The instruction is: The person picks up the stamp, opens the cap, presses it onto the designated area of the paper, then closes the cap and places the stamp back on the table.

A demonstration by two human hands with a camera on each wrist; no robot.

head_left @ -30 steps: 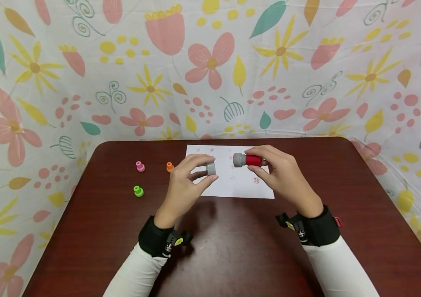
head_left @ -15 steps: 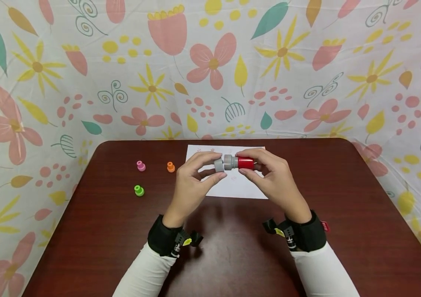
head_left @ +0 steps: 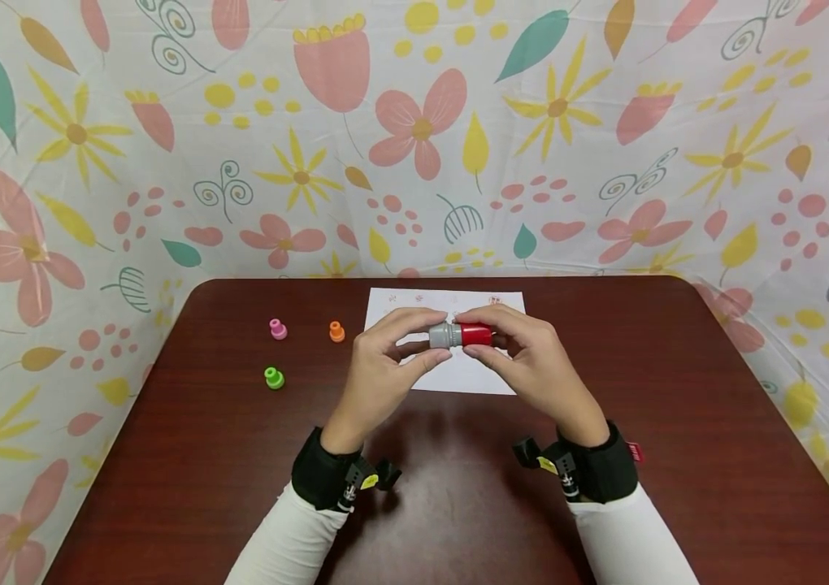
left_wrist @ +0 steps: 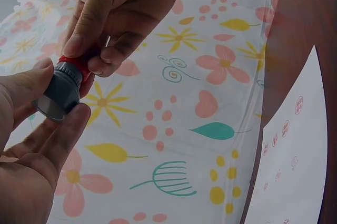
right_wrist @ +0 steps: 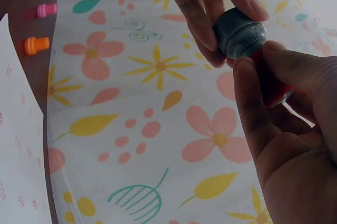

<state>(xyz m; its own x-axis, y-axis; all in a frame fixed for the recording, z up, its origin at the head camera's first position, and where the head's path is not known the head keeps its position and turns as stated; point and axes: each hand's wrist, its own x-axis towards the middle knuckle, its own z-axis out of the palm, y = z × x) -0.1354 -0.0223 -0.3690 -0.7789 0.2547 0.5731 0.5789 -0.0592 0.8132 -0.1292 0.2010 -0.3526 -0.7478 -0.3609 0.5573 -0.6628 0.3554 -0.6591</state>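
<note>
Between thumb and fingers, my left hand point(head_left: 381, 361) pinches the grey cap point(head_left: 438, 335) of a stamp. The stamp's red body point(head_left: 476, 334) is held by my right hand point(head_left: 539, 357), thumb below and fingers above in the head view. Cap and body lie in one line, sideways above the paper, with the cap seated against the stamp's grey ribbed collar. In the left wrist view the cap point(left_wrist: 59, 95) shows its flat end towards the camera. The red body point(right_wrist: 267, 79) is partly covered by fingers in the right wrist view.
A white sheet point(head_left: 458, 378) with several small red prints lies under the hands. To the left on the dark brown table point(head_left: 188, 455) stand a pink stamp point(head_left: 279, 329), an orange stamp point(head_left: 337, 331) and a green stamp point(head_left: 274, 378). Flowered cloth point(head_left: 414, 211) hangs behind.
Both hands have come together. The grey cap, apart from the red stamp a second ago, now meets it end to end. The small stamps have stayed put.
</note>
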